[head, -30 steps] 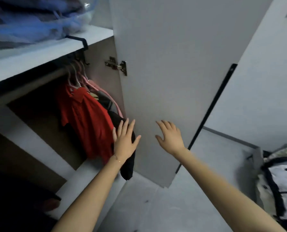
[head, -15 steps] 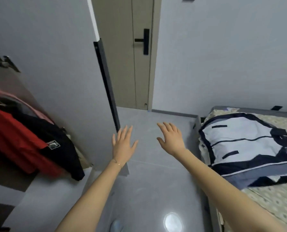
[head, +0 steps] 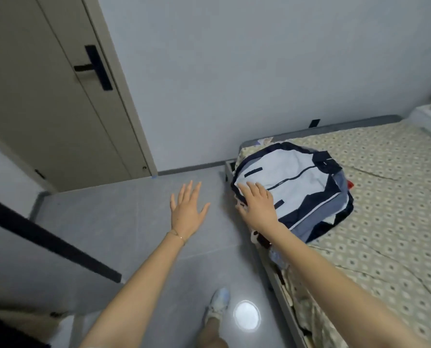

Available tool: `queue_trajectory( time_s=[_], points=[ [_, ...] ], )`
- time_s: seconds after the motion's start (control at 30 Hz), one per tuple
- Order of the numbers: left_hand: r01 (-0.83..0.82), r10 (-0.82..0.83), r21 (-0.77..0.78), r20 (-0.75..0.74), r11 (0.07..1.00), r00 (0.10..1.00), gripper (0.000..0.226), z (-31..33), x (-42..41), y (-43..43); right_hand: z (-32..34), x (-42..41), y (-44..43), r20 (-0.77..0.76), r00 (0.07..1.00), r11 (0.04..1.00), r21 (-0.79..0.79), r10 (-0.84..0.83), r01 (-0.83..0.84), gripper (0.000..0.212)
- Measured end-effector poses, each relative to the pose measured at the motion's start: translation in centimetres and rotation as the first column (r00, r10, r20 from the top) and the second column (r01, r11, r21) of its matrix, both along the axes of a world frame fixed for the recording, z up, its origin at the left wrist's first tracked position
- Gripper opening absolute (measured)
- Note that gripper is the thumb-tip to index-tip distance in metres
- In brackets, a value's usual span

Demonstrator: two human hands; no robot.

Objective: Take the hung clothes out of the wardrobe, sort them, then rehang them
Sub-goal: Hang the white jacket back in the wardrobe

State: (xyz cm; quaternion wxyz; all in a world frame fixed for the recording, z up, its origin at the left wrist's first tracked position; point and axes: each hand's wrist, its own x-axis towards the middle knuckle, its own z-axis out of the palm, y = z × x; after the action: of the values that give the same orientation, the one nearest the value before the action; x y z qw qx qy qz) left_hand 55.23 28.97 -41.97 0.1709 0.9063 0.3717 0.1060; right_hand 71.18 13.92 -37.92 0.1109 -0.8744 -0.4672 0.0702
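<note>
Our left hand [head: 187, 214] has its fingers straight and spread, holding nothing, over the floor [head: 104, 222]. Our right hand [head: 259, 209] — fingers likewise apart — lies over the near edge of the white-and-navy jacket [head: 300, 182]; whether it touches, we cannot tell. The jacket tops a clothes pile [head: 315, 229] at the bed [head: 390, 209] corner — wardrobe door [head: 21, 267] at left.

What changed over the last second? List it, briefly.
The head turned right, from the open wardrobe to the bed; the hung red and black clothes have left the view. The right hand now reaches over the near edge of the white and navy jacket on it; contact cannot be told. Nothing was taken hold of. The left hand and the right stay empty, fingers spread.
</note>
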Motion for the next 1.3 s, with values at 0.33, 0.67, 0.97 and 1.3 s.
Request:
queue_trajectory(
  time_s=[0.33,0.67,0.97,1.3],
  points=[
    [0.303,-0.304,-0.023,-0.049,0.953,0.952,0.067,-0.2,20.3,4.9,-2.1,15.5,-0.1,-0.021,0.941,0.936,-0.111,-0.338,0.334,0.064],
    [0.518,-0.515,-0.015,-0.135,0.855,0.846,0.066,-2.0,35.8,5.9,-4.2,26.5,-2.4,-0.050,0.816,0.814,-0.133,-0.576,0.566,0.065],
    [0.580,-0.582,-0.064,-0.141,0.812,0.801,0.080,-5.1,48.9,5.2,-8.3,38.1,-3.4,-0.129,0.755,0.764,-0.175,-0.643,0.621,0.068],
    [0.538,-0.548,-0.108,-0.184,0.836,0.816,0.081,-8.0,58.6,5.2,-11.4,48.3,-3.5,-0.216,0.737,0.766,-0.239,-0.641,0.596,0.068]
  ],
)
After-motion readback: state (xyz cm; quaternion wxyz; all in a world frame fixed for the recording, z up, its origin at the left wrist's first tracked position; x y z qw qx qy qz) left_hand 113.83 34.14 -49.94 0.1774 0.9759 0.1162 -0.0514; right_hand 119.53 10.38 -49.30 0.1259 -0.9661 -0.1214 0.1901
